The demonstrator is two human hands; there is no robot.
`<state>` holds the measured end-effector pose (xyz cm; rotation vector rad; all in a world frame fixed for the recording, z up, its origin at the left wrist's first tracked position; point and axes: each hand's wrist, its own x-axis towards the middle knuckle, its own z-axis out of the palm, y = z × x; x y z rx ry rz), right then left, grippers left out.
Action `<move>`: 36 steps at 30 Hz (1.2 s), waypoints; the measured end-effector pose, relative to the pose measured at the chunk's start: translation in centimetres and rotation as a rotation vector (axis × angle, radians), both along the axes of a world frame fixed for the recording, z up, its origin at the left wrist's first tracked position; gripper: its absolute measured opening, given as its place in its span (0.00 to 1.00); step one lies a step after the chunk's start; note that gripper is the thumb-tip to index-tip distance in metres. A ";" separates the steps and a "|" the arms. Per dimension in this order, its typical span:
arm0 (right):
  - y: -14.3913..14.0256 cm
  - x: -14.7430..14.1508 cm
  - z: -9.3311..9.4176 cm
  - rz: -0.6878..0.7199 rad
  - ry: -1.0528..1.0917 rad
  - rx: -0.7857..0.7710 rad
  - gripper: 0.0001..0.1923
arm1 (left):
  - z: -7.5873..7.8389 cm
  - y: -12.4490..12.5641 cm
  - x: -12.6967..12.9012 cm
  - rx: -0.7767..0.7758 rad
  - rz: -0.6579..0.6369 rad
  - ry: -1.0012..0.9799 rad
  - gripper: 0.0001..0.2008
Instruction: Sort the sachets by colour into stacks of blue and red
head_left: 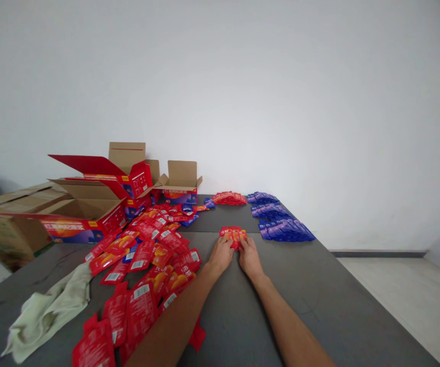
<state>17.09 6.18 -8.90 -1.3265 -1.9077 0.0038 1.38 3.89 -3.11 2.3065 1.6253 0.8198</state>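
In the middle of the dark table (289, 300), a small overlapping row of red pouches (232, 232) lies with orange fruit pictures facing up. My left hand (222, 253) is on the near left side of this row, and my right hand (249, 256) is on its near right side. The fingers of both hands are closed on the row's edges, and fingertips partly cover the pouches. To the left spreads a loose heap of red pouches (153, 255), some showing barcodes, with a few blue ones among them.
Behind are a fanned row of red pouches (229, 198) and, to the right, blue pouch rows (284, 229). Open cartons (77, 227) and a smaller open box (181, 196) stand back left. A pale cloth (52, 311) lies front left. The table's right edge drops to the floor.
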 end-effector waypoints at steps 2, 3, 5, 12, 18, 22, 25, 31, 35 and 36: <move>-0.4 -0.2 0.6 -0.029 -0.010 -0.012 0.23 | 0.8 -0.6 -0.5 0.027 0.017 0.015 0.18; -0.6 -0.4 1.0 -0.039 -0.020 -0.008 0.23 | 1.3 -0.9 -0.9 0.030 0.034 0.026 0.18; -1.2 -0.9 1.8 -0.033 -0.039 0.000 0.23 | 2.1 -1.6 -2.1 0.004 0.089 0.065 0.18; -4.1 -4.2 5.5 0.096 -0.109 -0.107 0.20 | 2.7 -3.6 -7.1 -0.108 0.436 0.271 0.14; -4.6 -7.0 6.5 0.195 -0.018 -0.188 0.18 | 3.3 -3.6 -7.6 -0.128 0.484 0.253 0.13; -4.6 -8.0 6.1 0.213 0.110 -0.237 0.16 | 4.2 -2.9 -6.8 -0.048 0.386 0.092 0.16; -4.7 -8.3 6.2 0.248 0.319 -0.315 0.18 | 4.5 -2.7 -6.2 0.096 0.226 -0.097 0.17; -4.5 -7.9 7.0 0.346 0.998 -0.579 0.22 | 4.8 -3.3 -5.0 0.177 0.028 -0.417 0.13; -4.4 -7.5 7.3 0.401 1.227 -0.661 0.20 | 4.7 -3.8 -4.5 0.164 -0.042 -0.422 0.12; -4.4 -7.4 7.3 0.397 1.248 -0.659 0.19 | 4.7 -3.9 -4.5 0.173 -0.051 -0.403 0.12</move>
